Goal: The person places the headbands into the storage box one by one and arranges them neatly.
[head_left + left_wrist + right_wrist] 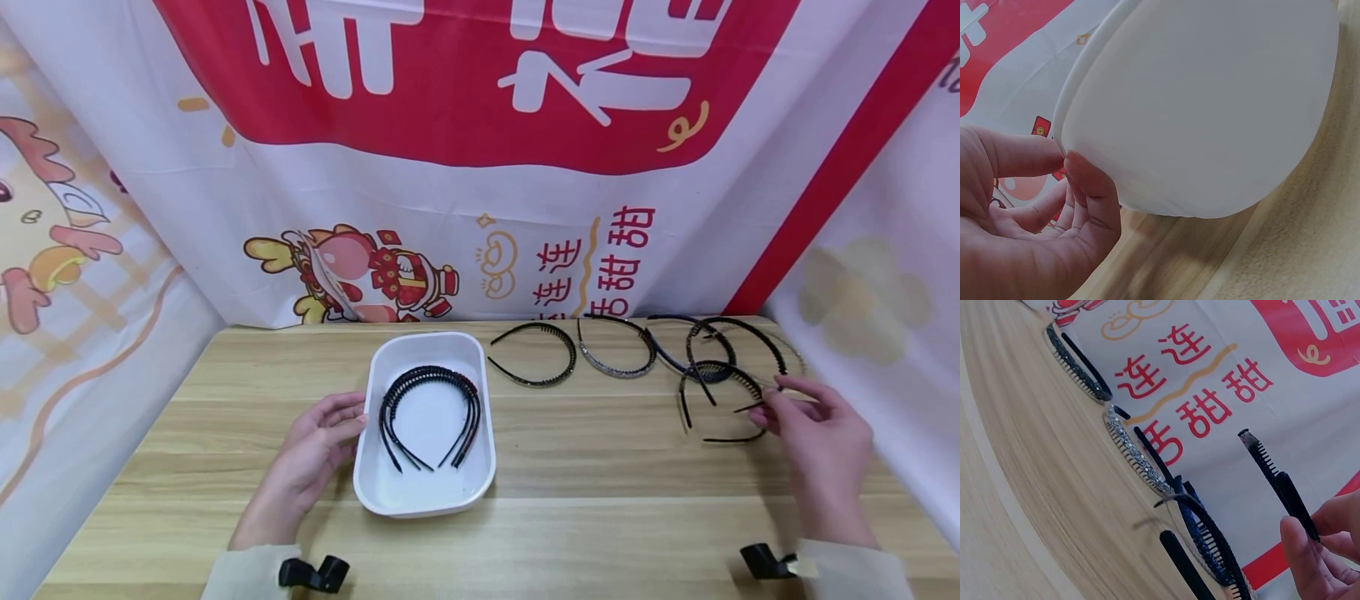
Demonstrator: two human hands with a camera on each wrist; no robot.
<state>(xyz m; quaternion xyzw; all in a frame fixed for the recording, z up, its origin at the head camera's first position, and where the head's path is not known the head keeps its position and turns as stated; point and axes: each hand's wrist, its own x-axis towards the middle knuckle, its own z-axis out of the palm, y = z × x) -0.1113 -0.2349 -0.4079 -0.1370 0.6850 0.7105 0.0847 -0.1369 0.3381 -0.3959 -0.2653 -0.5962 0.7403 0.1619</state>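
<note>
A white plastic basin (363,467) stands on the table with several black toothed headbands (431,372) lying inside it. At its left side, my left hand (318,446) pinches the rim between thumb and fingers, as the left wrist view shows. Over at the right, my right hand (821,433) pinches one end of a black toothed headband (1270,467), which appears lifted in the right wrist view. Close to that hand, other dark headbands overlap, among them a blue one (1200,534). Their exact overlap is hard to make out.
Along the table's back edge lie a dark glittery headband (551,382) and a silver glittery headband (611,371). A printed cloth (465,208) hangs behind the wooden table (570,533), and cloth also walls both sides.
</note>
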